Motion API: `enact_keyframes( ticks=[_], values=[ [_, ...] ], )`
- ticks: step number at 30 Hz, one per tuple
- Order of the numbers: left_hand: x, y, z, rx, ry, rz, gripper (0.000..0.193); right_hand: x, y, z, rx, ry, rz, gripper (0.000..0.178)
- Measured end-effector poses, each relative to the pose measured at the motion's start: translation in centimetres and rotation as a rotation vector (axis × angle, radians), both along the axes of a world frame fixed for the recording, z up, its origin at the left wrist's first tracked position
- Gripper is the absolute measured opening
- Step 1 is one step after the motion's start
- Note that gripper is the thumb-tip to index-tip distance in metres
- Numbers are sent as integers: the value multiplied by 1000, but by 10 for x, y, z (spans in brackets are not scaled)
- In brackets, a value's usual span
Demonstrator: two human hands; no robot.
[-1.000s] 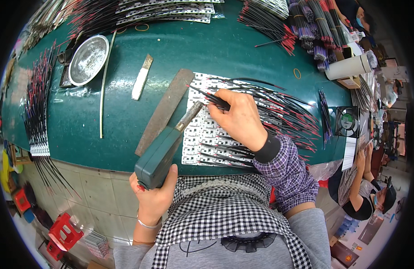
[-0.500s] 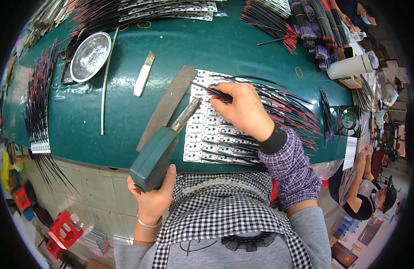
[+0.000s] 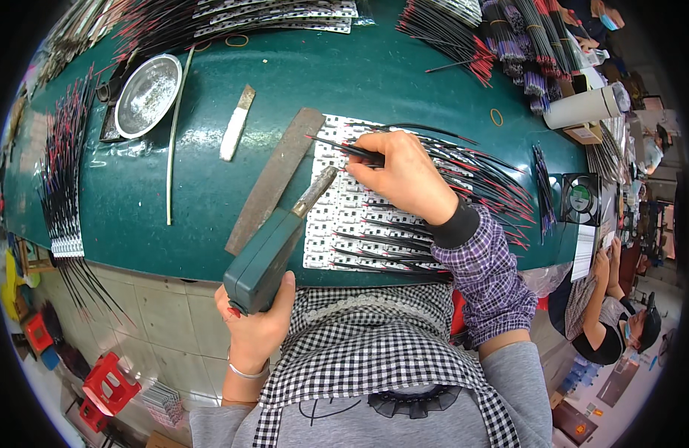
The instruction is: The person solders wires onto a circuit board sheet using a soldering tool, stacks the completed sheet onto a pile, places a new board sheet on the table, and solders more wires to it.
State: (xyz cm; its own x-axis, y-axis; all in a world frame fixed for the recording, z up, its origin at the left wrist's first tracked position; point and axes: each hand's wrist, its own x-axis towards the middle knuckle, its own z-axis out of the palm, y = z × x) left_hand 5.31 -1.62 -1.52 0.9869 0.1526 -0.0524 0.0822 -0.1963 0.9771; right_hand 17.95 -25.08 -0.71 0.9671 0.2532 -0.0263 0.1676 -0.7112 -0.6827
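My left hand [image 3: 259, 328] is closed round a dark green soldering gun [image 3: 264, 261]. Its metal barrel [image 3: 315, 190] points up and right, with the tip close to my right hand's fingertips. Beneath the tip lies a sheet of small white circuit boards [image 3: 326, 231]. My right hand [image 3: 404, 175] pinches thin black wires [image 3: 363, 154], whose red ends stick out leftward over the sheet. Whether the tip touches a wire I cannot tell. Many black wires with red ends [image 3: 494, 187] spread rightward from the boards. A flat grey-brown bar [image 3: 273, 183] rests against the sheet's left edge.
On the green table [image 3: 210, 172] are a metal bowl [image 3: 148, 97], a thin rod [image 3: 172, 179], a white-wrapped blade [image 3: 237, 127] and a small fan [image 3: 581, 198]. Wire bundles [image 3: 445, 41] lie at the back. A white cylinder [image 3: 579, 109] lies at right, beyond which a co-worker [image 3: 621, 321] sits.
The soldering gun and my left hand have shifted slightly right, and its tip sits a little lower. My right hand stays nearly in place, still pinching wires.
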Motion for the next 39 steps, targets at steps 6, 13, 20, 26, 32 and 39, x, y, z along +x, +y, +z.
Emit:
enact_keyframes(
  ticks=[6,13,20,26,32,39],
  values=[
    [-11,8,-6,50,-8,48,20,-2,0,0,-18,-20,-4,20],
    [-13,10,-9,34,-40,77,31,-14,-5,7,63,-54,-2,20],
    [-13,9,-6,-5,-51,90,32,-39,3,17,180,-255,-64,14],
    [-21,16,-12,27,-17,51,33,-37,10,-4,159,-124,-143,11],
    [-21,14,-8,-10,22,-4,37,-37,11,-7,79,-100,-138,10],
    [-19,11,-5,-13,9,-42,36,-37,11,-6,67,-74,-131,10]
  ],
)
